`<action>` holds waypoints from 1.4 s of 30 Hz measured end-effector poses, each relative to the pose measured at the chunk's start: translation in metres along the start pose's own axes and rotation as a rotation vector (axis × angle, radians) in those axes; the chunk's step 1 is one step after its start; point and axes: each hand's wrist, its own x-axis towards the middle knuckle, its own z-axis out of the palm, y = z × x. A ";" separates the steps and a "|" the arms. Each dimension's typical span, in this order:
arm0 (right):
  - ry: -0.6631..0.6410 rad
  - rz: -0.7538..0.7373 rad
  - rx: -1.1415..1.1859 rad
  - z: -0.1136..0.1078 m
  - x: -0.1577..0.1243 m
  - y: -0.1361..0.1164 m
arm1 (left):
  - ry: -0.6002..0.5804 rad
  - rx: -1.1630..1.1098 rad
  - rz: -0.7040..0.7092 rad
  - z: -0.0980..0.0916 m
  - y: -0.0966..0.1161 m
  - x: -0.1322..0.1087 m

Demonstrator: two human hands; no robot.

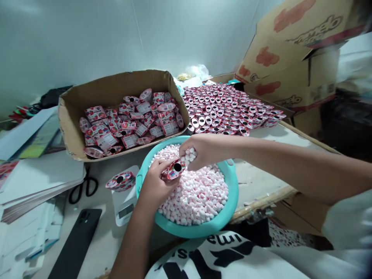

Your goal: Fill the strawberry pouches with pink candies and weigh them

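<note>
My left hand point(159, 182) is closed around a small red printed packet point(176, 168) with a dark round opening on its upper end, tilted over the tub. Just right of that opening, my right hand point(205, 151) is closed around a handful of small pink-and-white candies point(189, 155). Below both hands, a turquoise tub point(232, 197) is filled with the same candies. Another red packet point(120, 181) rests on a white digital scale point(123, 211), left of the tub. The scale's display is too small to read.
A cardboard box point(69, 128) behind the tub holds several packets. Many open-topped packets point(215, 104) stand in rows at the back right, beside printed cartons point(276, 77). Paper stacks point(43, 174), black scissors point(84, 186) and a dark phone point(77, 244) lie at the left.
</note>
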 end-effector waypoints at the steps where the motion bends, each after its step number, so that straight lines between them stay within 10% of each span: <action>1: -0.015 0.005 -0.027 -0.002 0.003 -0.003 | 0.001 0.012 0.004 -0.001 0.001 0.000; 18: -0.014 -0.102 -0.225 0.001 0.018 -0.027 | 0.054 0.089 -0.011 0.000 0.005 0.002; 24: 0.095 0.079 -0.148 -0.021 -0.008 0.007 | 0.128 0.037 -0.007 0.001 0.000 0.000; 34: -0.248 0.116 -0.178 0.083 -0.006 0.056 | 0.202 -0.079 -0.195 0.001 0.001 0.002; 42: -0.129 0.045 -0.056 0.093 -0.031 0.044 | 0.188 -0.102 -0.314 0.000 0.009 0.005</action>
